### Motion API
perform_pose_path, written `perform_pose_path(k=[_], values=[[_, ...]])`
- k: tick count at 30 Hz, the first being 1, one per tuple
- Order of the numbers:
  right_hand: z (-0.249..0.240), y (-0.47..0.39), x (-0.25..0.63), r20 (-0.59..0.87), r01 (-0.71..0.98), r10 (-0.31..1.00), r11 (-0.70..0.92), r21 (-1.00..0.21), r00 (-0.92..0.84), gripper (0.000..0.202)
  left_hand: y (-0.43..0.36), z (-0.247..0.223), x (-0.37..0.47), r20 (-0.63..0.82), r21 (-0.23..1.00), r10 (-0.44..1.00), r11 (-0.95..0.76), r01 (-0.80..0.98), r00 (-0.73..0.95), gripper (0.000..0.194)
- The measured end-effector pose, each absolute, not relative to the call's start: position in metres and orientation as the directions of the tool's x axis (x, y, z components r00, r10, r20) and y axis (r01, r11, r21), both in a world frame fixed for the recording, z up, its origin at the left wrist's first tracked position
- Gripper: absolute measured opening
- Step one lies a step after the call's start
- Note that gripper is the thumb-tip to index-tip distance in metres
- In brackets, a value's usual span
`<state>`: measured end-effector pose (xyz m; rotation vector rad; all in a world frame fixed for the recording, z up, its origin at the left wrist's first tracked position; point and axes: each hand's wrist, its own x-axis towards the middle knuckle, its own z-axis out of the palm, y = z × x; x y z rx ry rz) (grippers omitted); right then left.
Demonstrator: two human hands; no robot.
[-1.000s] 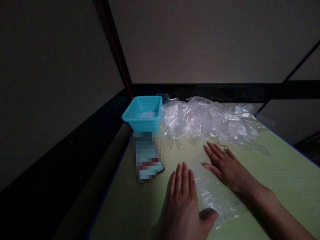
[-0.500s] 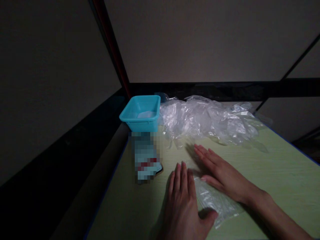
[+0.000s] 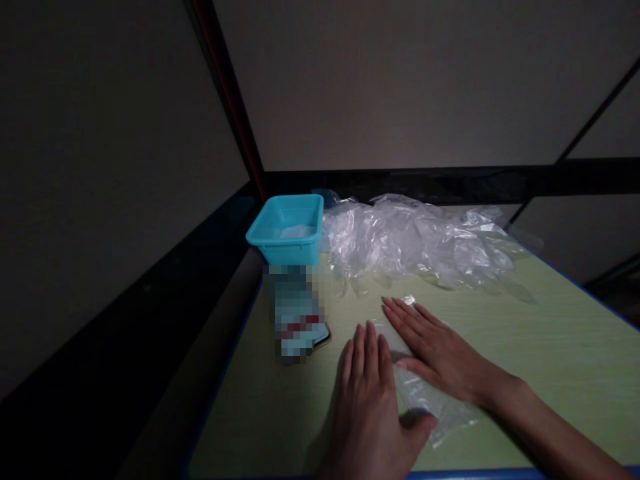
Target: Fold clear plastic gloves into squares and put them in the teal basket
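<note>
A clear plastic bag (image 3: 433, 403) lies flat on the pale green table, partly covered by my hands. My right hand (image 3: 440, 350) rests palm down on it, fingers stretched out toward the far left. Beyond those fingertips a small shiny bit of the plastic shows. My left hand (image 3: 370, 400) lies flat along the bag's left side, its fingers straight and its thumb reaching over the near part of the bag. Neither hand grips anything.
A heap of crumpled clear plastic bags (image 3: 415, 240) spreads across the back of the table (image 3: 550, 373). A turquoise basket (image 3: 285, 250) with something whitish inside stands at the back left. Nearer lies a phone (image 3: 324, 337), partly under a blurred patch. Walls border the back and left.
My right hand has come down flat onto the bag, its fingers now pressed against it. My left hand stays nearly in place. The view has shifted slightly.
</note>
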<state>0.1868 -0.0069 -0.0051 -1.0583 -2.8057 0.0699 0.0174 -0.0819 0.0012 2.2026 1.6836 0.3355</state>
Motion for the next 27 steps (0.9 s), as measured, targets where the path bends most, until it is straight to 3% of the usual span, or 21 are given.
perform_pose_path(k=[16,27], values=[[-0.014,0.006,0.219,0.125,0.743,0.747,0.664,-0.083,-0.653,0.068,-0.080,0.004,0.016,-0.061,0.438,0.963,-0.212,0.874,0.264,0.098],[-0.013,0.008,0.219,0.113,0.731,0.737,0.676,-0.095,-0.667,0.070,-0.080,-0.002,0.016,-0.033,0.428,0.965,-0.220,0.876,0.259,0.097]])
